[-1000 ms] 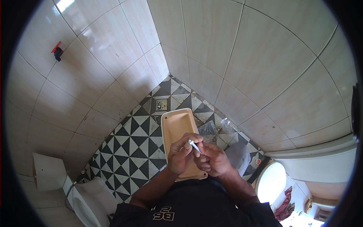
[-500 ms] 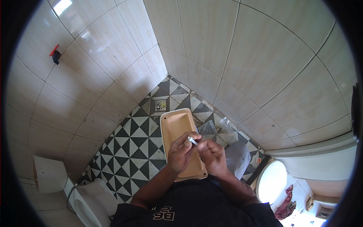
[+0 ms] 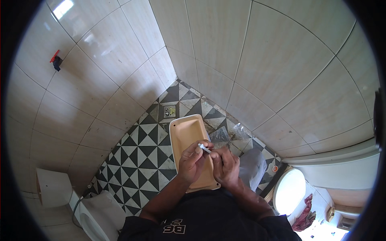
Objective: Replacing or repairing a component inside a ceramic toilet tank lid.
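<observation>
Rolled slightly since earlier, the right hand (image 3: 226, 166), like the left hand (image 3: 191, 165), has fingers closed on the bolt (image 3: 204, 148) above the tray (image 3: 187, 132).

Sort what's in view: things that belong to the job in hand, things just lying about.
Belonging, it seems:
small white part, between left hand and right hand
white-rimmed tan tray-like piece, below the hands

Just lying about, apparently:
clear plastic on the floor
dark red cloth, lower right
</observation>
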The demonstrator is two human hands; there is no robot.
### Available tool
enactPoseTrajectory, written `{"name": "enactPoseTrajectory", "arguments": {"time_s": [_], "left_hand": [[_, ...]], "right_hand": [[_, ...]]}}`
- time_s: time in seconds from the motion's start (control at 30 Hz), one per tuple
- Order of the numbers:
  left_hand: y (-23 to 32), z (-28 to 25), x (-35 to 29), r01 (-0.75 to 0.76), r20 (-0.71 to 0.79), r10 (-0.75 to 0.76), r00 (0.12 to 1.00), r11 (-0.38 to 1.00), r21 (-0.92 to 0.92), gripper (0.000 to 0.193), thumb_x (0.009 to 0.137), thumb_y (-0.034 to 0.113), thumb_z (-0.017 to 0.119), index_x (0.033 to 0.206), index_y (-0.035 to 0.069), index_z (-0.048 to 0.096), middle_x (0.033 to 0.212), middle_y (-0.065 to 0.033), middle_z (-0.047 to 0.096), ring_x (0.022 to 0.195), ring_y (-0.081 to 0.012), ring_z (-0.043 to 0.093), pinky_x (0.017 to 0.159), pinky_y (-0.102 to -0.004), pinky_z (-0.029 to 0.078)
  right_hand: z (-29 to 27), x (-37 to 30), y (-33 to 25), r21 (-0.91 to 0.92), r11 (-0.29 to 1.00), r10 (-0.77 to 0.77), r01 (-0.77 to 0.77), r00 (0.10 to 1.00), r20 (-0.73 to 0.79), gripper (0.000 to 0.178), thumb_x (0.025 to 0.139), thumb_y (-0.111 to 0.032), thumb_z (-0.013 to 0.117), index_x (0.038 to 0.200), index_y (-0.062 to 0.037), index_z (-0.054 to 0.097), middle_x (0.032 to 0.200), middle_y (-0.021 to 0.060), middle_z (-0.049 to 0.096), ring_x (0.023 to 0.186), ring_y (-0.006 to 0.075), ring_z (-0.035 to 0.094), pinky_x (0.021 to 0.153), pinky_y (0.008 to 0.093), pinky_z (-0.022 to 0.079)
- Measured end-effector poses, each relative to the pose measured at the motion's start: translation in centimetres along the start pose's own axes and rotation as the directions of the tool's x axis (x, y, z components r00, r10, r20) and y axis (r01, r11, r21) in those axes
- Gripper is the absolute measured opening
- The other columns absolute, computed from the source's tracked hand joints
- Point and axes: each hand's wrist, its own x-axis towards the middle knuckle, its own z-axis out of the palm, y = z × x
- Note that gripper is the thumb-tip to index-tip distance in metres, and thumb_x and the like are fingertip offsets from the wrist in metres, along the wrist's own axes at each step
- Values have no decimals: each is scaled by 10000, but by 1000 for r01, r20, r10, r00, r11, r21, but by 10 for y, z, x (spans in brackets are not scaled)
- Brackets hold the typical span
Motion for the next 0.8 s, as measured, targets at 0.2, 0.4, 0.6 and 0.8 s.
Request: {"name": "enactPoseTrajectory", "arguments": {"time_s": [0.2, 0.4, 0.6, 0.8], "left_hand": [[11, -5, 2, 33, 159, -32, 987, 999, -1, 285, 1096, 173, 551, 1303, -5, 633, 1283, -120, 628, 1181, -205, 612, 1065, -374, 457], [4, 2, 3, -18, -12, 19, 1000, 995, 94, 284, 1094, 176, 561, 1293, -8, 646, 1276, -117, 630, 1184, -197, 607, 1073, -372, 454], [9, 3, 2, -5, -33, 9, 999, 995, 102, 286, 1092, 178, 570, 1301, 0, 650, 1274, -115, 639, 1196, -201, 606, 1086, -382, 455], [5, 1, 7, 14, -14, -14, 1000, 999, 31, 296, 1103, 196, 545, 1304, 5, 649, 1260, -114, 649, 1175, -206, 616, 1066, -386, 470]], "right_hand": [[-25, 12, 15, 381, -316, 281, -869, 298, 912, 311, 1110, -356, 565, 986, -75, 614, 659, -38, 480, 509, 70, 408, 474, 248, 315], [0, 5, 3, 59, 998, -14, 15, 1000, -17, 257, 1076, -283, 644, 1001, -37, 638, 681, -27, 522, 578, 81, 505, 541, 263, 400], [-17, 4, 6, 409, 454, 518, -792, 607, 603, 315, 1079, -336, 627, 982, -37, 639, 762, -12, 574, 640, 127, 543, 563, 310, 427], [-8, 0, 1, 451, 665, 485, -596, 803, 347, 272, 1034, -270, 700, 940, -31, 609, 767, 6, 574, 693, 162, 584, 615, 388, 494]]}}
